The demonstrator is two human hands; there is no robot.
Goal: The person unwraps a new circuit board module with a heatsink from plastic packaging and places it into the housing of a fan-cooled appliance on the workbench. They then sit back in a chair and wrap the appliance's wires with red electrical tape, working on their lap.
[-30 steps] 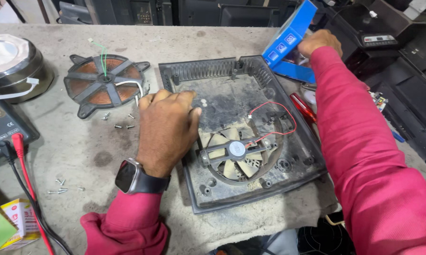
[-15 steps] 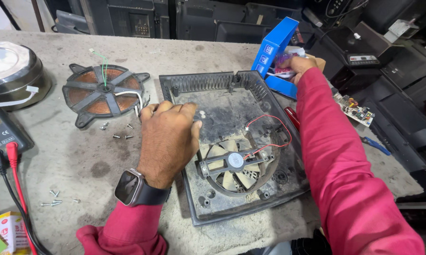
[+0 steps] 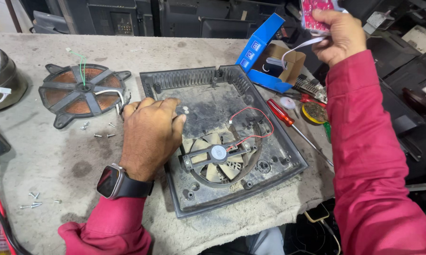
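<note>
My left hand (image 3: 150, 134) lies flat on the left edge of a grey plastic cooktop base (image 3: 222, 85), fingers bent, holding nothing. The base holds a dusty cooling fan (image 3: 217, 158) with red and black wires (image 3: 250, 123). My right hand (image 3: 339, 35) is raised at the far right, gripping a red circuit board (image 3: 317, 12) with a white ribbon cable (image 3: 295, 48) hanging from it. Below it sits an open blue cardboard box (image 3: 265, 52).
A copper induction coil (image 3: 83, 92) lies left of the base, with loose screws (image 3: 102, 132) near it and more screws (image 3: 33, 200) at the front left. A red-handled screwdriver (image 3: 288, 120) lies right of the base. A metal pot (image 3: 2, 82) stands at the far left.
My right hand has lifted out of the blue box, bringing up the red circuit board with its ribbon cable. My left hand has stayed on the base.
</note>
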